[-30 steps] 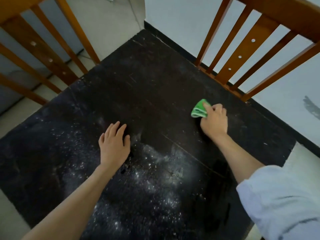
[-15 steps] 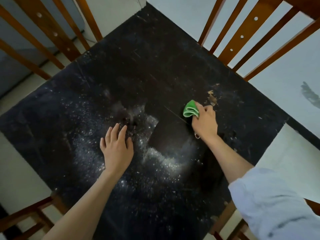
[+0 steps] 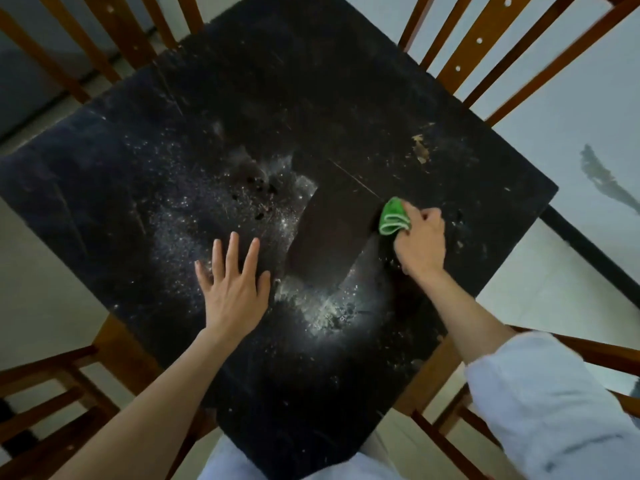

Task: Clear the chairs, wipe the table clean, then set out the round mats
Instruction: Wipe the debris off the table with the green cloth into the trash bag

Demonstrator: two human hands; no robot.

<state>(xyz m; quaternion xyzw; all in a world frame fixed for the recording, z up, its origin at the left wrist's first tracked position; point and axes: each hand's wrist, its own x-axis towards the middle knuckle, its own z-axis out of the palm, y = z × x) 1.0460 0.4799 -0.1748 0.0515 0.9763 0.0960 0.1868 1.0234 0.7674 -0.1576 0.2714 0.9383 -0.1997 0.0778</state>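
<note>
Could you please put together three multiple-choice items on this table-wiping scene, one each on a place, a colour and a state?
1. Where does the left hand rest?
A. flat on the table
B. on a chair
C. on the cloth

2. What colour is the cloth?
A. white
B. blue
C. green

3. How is the tabletop now?
A. wiped all over
B. one clean swath amid white dust
C. covered with mats

Answers: 1 A, palm down, fingers spread. 2 C, green in the right hand. 3 B, dust surrounds the dark streak.
</note>
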